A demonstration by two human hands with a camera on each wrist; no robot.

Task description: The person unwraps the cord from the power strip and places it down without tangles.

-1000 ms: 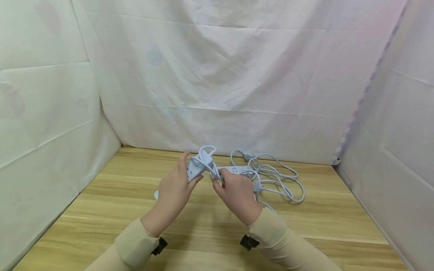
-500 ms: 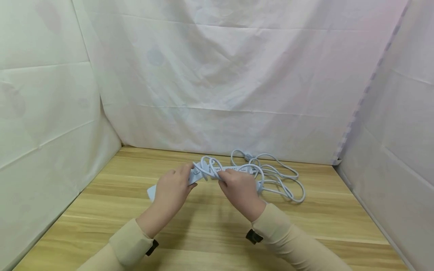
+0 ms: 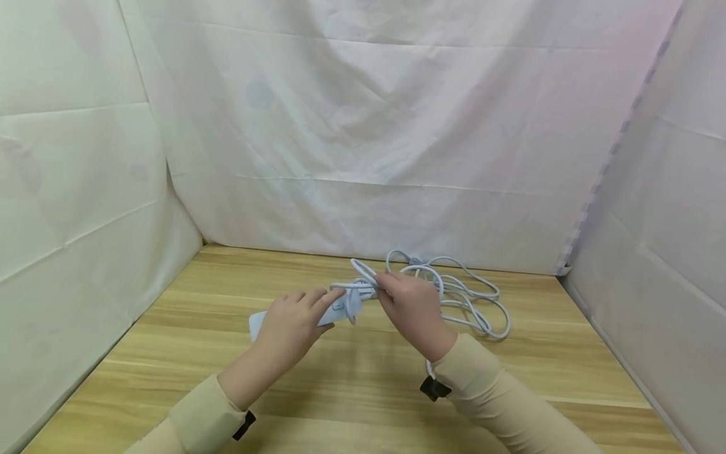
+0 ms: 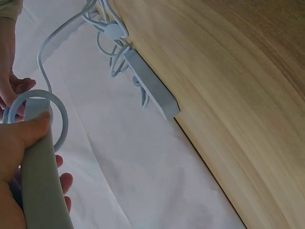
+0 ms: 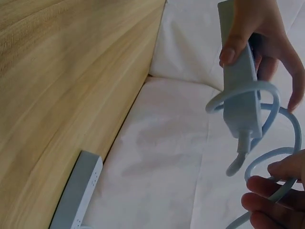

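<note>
My left hand [image 3: 292, 325] grips a long white power strip [image 3: 258, 323], tilted with its cord end towards my right hand. In the right wrist view a loop of its cord [image 5: 267, 95] passes round that end of the strip, and my left forefinger reaches out to the cord. My right hand [image 3: 414, 309] pinches the same cord just right of the strip, with a loop sticking up to the left of the fingers. A second power strip [image 4: 151, 83] lies on the table behind the hands, mostly hidden in the head view.
Loose coils of white cord [image 3: 499, 321] with a plug [image 3: 416, 261] spread over the wooden table [image 3: 567, 378] at the back right. White cloth walls [image 3: 363, 126] enclose the table at the back and both sides.
My right hand has moved right, drawing the cord out from the strip. The left hand has lowered with the strip, and its forefinger now stretches towards the cord.
</note>
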